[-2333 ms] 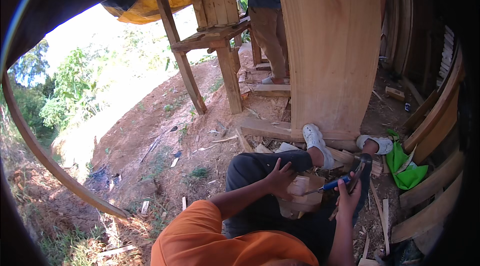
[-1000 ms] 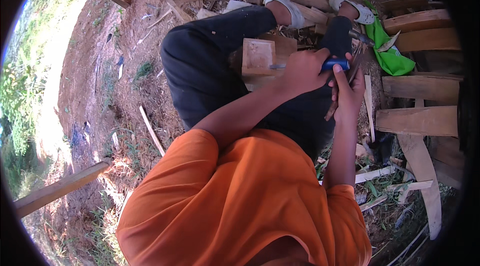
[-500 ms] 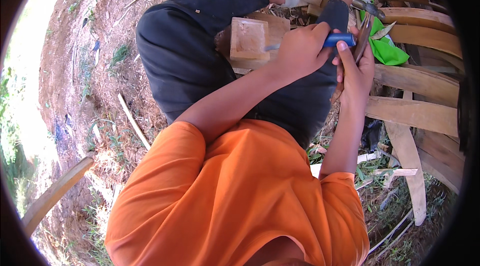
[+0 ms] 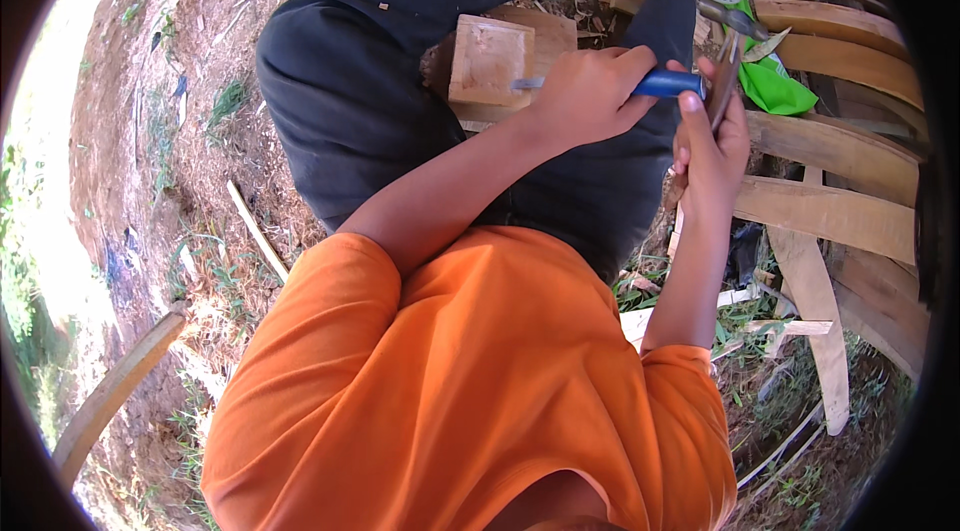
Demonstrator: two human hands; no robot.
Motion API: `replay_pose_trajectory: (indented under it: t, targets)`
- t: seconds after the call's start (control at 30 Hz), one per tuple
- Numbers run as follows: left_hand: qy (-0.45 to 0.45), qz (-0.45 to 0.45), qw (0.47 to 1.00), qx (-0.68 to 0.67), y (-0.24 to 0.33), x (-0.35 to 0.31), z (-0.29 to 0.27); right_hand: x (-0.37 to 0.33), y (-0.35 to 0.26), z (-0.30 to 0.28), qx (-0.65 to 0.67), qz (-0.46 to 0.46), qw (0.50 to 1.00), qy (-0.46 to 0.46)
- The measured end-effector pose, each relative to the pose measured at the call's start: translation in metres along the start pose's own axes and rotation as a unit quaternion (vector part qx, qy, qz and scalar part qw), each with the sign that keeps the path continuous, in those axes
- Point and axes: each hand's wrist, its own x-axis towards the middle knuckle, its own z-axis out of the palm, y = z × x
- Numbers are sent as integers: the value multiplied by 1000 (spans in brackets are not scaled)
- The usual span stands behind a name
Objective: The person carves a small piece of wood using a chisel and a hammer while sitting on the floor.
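Note:
A chisel with a blue handle (image 4: pixel 668 83) lies in my left hand (image 4: pixel 592 96), whose fingers are wrapped round it. Its metal blade (image 4: pixel 528 84) points left over the right part of a square wooden block (image 4: pixel 490 59) with a shallow recess in its top; whether the tip touches the wood I cannot tell. My right hand (image 4: pixel 712 146) grips a hammer by its brown handle (image 4: pixel 723 96). The hammer's metal head (image 4: pixel 733 19) is beyond the hand, and the handle stands close beside the butt of the chisel.
Under the block, between my legs in dark trousers (image 4: pixel 360 111), is a wooden board (image 4: pixel 550 31). Curved wooden pieces (image 4: pixel 830 146) are stacked at the right, near a bright green bag (image 4: pixel 775 91). Wood scraps and shavings litter the ground; a curved piece (image 4: pixel 120 386) lies at left.
The chisel has shifted left, and its blade now reaches further over the block's recess. Both hands keep their holds. The block appears slightly turned, and the whole view has shifted a little.

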Motion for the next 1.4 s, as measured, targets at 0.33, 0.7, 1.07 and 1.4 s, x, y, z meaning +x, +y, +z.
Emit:
replay_pose_trajectory:
  t: [0.33, 0.7, 1.07, 1.4]
  targets:
    - [42, 19, 999, 21, 9, 6, -4, -54, 9, -53, 21, 6, 995, 102]
    - [80, -5, 996, 24, -4, 18, 0, -60, -3, -60, 47, 16, 992, 113]
    - [69, -4, 998, 7, -6, 17, 2, -41, -26, -26, -110, 30, 993, -34]
    - [30, -7, 999, 23, -7, 14, 2, -39, -24, -46, -129, 40, 991, 5]
